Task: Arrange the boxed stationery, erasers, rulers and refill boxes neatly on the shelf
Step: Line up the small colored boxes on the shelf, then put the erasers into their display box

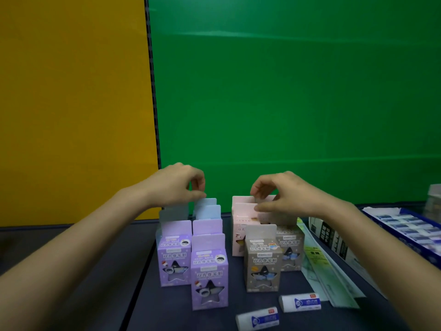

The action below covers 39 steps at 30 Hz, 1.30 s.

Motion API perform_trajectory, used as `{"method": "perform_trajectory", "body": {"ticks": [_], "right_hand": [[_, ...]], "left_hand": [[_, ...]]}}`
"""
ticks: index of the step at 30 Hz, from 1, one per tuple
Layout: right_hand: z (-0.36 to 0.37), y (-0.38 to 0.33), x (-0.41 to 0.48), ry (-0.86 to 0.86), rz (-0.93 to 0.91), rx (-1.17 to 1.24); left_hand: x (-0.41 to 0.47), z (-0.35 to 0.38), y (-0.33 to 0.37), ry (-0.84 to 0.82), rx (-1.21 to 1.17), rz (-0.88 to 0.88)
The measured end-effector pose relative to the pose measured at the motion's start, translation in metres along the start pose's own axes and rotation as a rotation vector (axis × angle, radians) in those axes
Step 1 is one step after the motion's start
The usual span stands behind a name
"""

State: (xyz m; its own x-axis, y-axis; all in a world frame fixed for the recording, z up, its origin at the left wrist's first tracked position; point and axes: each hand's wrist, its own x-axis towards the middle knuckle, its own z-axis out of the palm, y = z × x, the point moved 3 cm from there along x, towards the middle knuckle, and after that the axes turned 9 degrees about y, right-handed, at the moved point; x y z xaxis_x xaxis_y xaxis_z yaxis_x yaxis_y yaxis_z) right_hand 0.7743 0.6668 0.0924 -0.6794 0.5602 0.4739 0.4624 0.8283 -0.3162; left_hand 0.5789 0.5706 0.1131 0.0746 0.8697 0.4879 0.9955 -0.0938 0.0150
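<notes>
Purple boxes [210, 278] with star-shaped windows and upright hang tabs stand in two rows on the dark shelf [107, 271]. Pale blue boxes [207, 209] stand behind them. Pink boxes [239, 225] and grey-brown boxes [262, 263] stand to the right. The left hand [177, 185] pinches a blue tab and the right hand [284, 199] pinches a pink tab. Two white erasers [300, 302] lie in front.

The left hand [177, 185] and right hand [284, 194] are bare, as are both wrists and forearms, right down to the lower corners of the view
</notes>
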Motion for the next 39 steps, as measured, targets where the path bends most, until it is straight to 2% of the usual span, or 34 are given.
{"method": "perform_trajectory", "body": {"ticks": [4, 6, 9, 13, 17, 24, 28, 31, 36, 39], "right_hand": [[-0.032, -0.004, -0.029, 0.18, -0.023, 0.09], [-0.045, -0.006, -0.053, 0.226, -0.017, 0.135], [-0.048, -0.006, -0.091, 0.18, -0.009, 0.145], [-0.024, -0.001, -0.126, 0.012, -0.056, 0.043], [0.003, 0.007, -0.142, -0.067, -0.102, -0.11], [0.024, 0.005, -0.153, -0.11, -0.13, -0.226], [0.027, -0.001, -0.155, -0.115, -0.123, -0.276], [0.027, -0.002, -0.16, -0.103, -0.126, -0.295], [0.013, -0.002, -0.183, -0.042, -0.01, -0.198], [-0.005, 0.003, -0.201, 0.005, 0.057, -0.181]], "left_hand": [[-0.027, -0.024, 0.027, 0.301, -0.047, 0.039], [-0.047, -0.029, 0.047, 0.358, -0.101, 0.082], [-0.08, -0.023, 0.076, 0.292, -0.188, 0.108], [-0.113, 0.007, 0.105, 0.173, -0.226, 0.129], [-0.129, 0.043, 0.12, 0.088, -0.18, 0.109], [-0.133, 0.074, 0.133, -0.062, -0.029, 0.093], [-0.131, 0.071, 0.133, -0.05, -0.022, 0.084], [-0.135, 0.073, 0.13, -0.009, 0.061, 0.211], [-0.132, 0.076, 0.131, -0.036, 0.121, 0.309], [-0.122, 0.073, 0.132, -0.007, 0.072, 0.295]]}}
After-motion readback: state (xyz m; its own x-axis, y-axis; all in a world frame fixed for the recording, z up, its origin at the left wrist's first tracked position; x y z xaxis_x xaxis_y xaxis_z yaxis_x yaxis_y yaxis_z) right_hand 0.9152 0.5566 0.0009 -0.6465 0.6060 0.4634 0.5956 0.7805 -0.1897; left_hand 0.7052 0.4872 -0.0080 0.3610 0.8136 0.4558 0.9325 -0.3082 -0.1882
